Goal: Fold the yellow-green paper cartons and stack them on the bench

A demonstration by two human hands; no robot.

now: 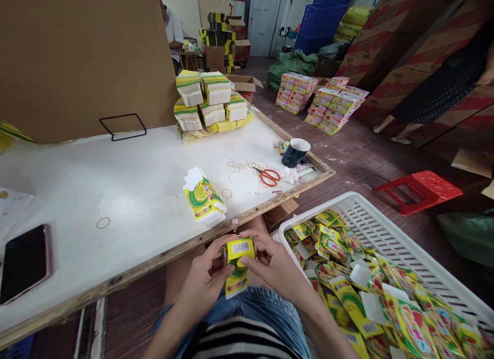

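Between my hands, just off the table's front edge and above my lap, is a small yellow-and-green printed carton with a barcode on its upper panel. My left hand grips its left side, thumb on the front. On the right side my right hand holds it too, thumb pressed near the middle. A stack of flat printed cartons lies on the white table close by. To my right a white plastic basket holds many similar cartons, some with white flaps sticking out.
On the white table are a phone, red-handled scissors, a dark mug, rubber bands and bundled cartons. A red stool stands on the floor at right. Two other people are partly visible farther back.
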